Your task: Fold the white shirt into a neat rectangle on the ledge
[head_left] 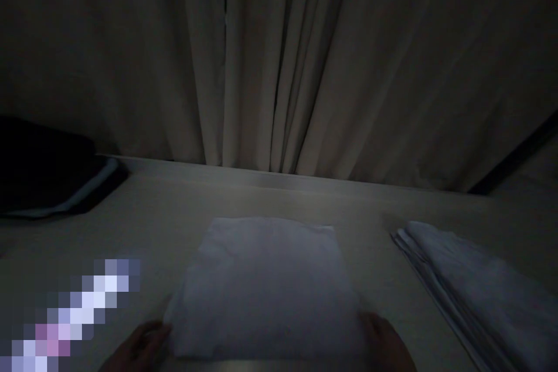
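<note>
- Pale square folded cloth [265, 285] lies flat mid-tabletop [174, 209], apparently folded already.
- Left hand [139, 349] at its 7 o'clock corner, right hand [386, 343] at 5; fingers' grip cannot be told.
- Stack of pale folded cloths [471, 285] at 3 o'clock suggests stacking remains.

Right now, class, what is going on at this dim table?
A person has both hands on a flat white cloth lying on the table: the left hand at its near left corner, the right hand at its near right corner. A stack of folded white cloths lies to the right, a dark object at far left, and curtains hang behind.
</note>
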Demonstrator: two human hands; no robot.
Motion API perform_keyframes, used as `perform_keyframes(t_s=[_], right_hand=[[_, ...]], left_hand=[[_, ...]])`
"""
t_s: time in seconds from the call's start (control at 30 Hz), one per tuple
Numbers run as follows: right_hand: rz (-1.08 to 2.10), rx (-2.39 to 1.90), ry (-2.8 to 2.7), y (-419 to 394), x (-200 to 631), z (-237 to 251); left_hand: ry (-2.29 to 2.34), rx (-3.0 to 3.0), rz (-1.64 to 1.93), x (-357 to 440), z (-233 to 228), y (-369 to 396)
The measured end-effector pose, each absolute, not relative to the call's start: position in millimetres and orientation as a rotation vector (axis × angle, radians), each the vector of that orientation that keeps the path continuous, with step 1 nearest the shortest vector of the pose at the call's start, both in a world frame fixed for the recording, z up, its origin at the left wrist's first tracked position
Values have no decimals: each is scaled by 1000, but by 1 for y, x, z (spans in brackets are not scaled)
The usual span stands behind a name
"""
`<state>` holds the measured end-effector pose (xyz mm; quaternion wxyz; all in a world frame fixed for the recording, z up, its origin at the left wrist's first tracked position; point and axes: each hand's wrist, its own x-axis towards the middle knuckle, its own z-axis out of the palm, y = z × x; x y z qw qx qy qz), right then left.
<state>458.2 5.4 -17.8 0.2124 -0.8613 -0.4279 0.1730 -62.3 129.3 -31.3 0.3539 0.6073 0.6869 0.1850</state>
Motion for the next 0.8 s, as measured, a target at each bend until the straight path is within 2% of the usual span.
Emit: perform_keyframes(t_s=[0.1, 0.43, 0.6, 0.8], right_hand=[[503, -2366, -1154, 0, 446, -12], [476, -2119, -1102, -21, 448, 16], [498, -2079, -1145, -42, 447, 19], [523, -2144, -1064, -79, 446, 14]], left_hand=[[1670, 1406, 597, -44, -31, 117], [1773, 1602, 709, -40, 33, 97], [1685, 1614, 815, -47, 24, 71], [1712, 1566, 657, -68, 18, 26]])
